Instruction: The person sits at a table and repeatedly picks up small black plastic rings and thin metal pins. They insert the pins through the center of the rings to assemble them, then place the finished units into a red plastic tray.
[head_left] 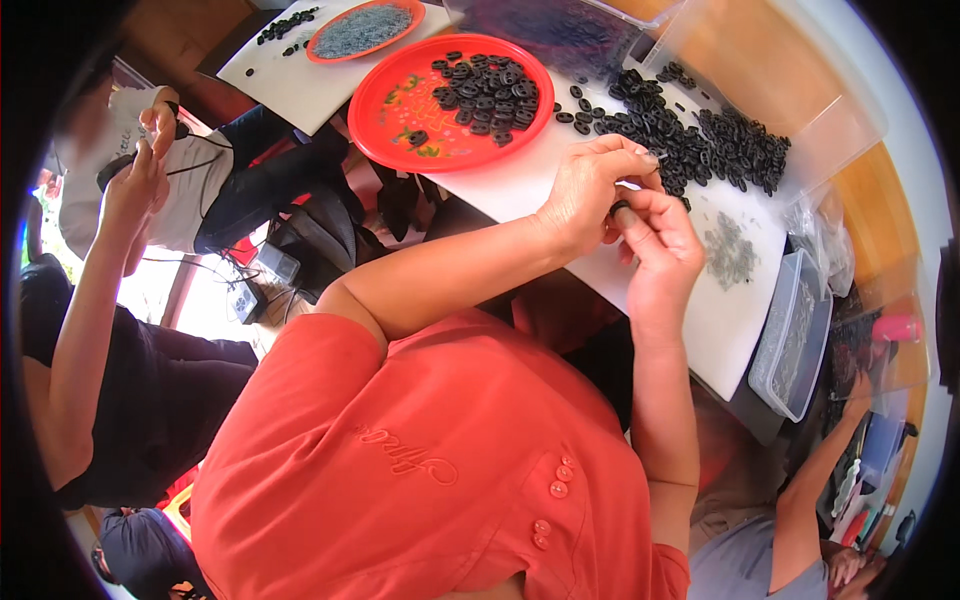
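My left hand (598,190) is closed in a pinch above the white table; what its fingertips hold is too small to make out. Just below and to the right, my right hand (662,250) is closed on a small black oval piece (620,207), its thumb against it. The hands nearly touch, and fingers partly hide the piece. Behind them lies a heap of similar black oval pieces with holes (660,130). A scatter of small clear pieces (731,252) rests on the table to the right of my right hand.
A red plate (372,125) bearing more black pieces stands left on the white table (505,195). Beyond it sits an orange-rimmed tray (415,12) of small greyish parts. A clear plastic tub (765,375) stands at the right edge. Other people work at left and lower right.
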